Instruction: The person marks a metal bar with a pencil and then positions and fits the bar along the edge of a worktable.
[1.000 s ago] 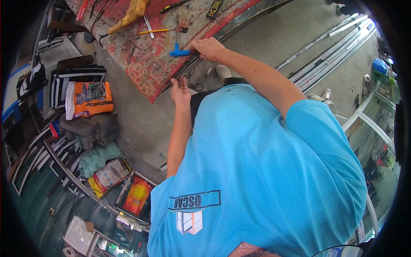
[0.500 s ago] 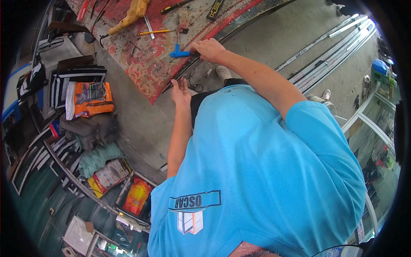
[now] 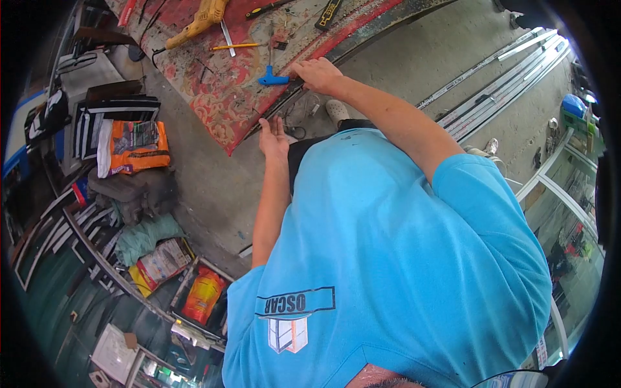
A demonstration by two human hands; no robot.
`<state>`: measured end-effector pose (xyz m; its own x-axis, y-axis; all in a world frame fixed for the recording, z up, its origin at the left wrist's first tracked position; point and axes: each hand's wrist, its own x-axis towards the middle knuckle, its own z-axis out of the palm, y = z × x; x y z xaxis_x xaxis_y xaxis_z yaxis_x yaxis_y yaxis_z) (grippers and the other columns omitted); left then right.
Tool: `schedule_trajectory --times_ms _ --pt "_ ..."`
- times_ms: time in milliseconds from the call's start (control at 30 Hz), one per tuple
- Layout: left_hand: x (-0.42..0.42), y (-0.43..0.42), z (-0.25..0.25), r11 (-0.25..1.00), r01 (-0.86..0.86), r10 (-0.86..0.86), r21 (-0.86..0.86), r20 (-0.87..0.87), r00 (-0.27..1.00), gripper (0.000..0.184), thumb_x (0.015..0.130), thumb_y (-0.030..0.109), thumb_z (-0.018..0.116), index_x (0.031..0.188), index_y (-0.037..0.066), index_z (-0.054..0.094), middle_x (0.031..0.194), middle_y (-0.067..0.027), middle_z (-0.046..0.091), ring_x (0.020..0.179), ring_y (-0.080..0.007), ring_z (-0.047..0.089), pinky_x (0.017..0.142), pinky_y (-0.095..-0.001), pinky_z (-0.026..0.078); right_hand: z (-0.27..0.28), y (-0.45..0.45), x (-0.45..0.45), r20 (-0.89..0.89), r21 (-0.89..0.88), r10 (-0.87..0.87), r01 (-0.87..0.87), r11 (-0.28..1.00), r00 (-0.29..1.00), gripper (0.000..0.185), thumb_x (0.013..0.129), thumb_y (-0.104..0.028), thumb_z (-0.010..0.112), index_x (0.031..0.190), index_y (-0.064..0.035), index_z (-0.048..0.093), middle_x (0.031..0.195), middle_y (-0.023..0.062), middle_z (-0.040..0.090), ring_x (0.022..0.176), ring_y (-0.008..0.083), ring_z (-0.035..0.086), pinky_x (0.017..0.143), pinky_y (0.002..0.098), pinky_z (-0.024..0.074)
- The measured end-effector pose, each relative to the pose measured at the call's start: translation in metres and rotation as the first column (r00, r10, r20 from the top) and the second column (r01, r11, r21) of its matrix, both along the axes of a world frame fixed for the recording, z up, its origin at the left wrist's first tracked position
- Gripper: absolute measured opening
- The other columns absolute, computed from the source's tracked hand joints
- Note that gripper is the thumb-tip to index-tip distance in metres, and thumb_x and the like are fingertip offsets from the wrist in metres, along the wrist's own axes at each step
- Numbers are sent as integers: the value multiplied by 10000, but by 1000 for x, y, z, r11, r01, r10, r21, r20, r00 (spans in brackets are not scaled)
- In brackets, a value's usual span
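Note:
My left hand (image 3: 273, 139) is beside the near edge of the carpet-covered table (image 3: 223, 113), palm turned up and fingers apart. A thin dark strip (image 3: 284, 100) runs along that edge between my two hands. Farther along, my right hand (image 3: 318, 75) is at the edge with its fingers curled together; what they grip, if anything, is hidden. Just left of those fingertips lies a blue T-handle tool (image 3: 273, 80), its metal shaft pointing away from me. A yellow pencil (image 3: 236, 46) and a yellow power tool (image 3: 200, 22) lie farther back.
Long metal profiles (image 3: 498, 84) lie on the floor to the right. An orange-and-white bag (image 3: 136, 147) and a red-yellow bag (image 3: 206, 294) are at the left. A white frame (image 3: 563, 184) with glass stands at the right. Debris covers the tabletop.

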<state>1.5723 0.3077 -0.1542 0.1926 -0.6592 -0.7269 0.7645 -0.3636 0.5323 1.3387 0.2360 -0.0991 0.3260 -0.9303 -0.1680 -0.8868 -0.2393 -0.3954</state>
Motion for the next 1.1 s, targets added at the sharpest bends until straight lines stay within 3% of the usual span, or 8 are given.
schedule_trajectory --times_ms 1000,1100 --pt "-1 1 -1 999 -31 30 21 18 999 508 823 210 714 1155 -68 448 1020 -173 589 992 -286 609 903 -355 555 2 -1 0 -17 8 12 -12 1000 1000 458 786 -204 712 1165 -99 478 1107 116 626 1069 283 596 848 426 442" --pt "2 0 -4 999 -38 38 0 -28 999 550 854 173 695 1222 -53 355 1028 -161 574 949 -301 633 858 -384 574 4 0 -1 28 -13 21 -20 1000 999 461 779 -197 714 1164 -98 480 1116 106 623 1079 281 590 856 425 438"
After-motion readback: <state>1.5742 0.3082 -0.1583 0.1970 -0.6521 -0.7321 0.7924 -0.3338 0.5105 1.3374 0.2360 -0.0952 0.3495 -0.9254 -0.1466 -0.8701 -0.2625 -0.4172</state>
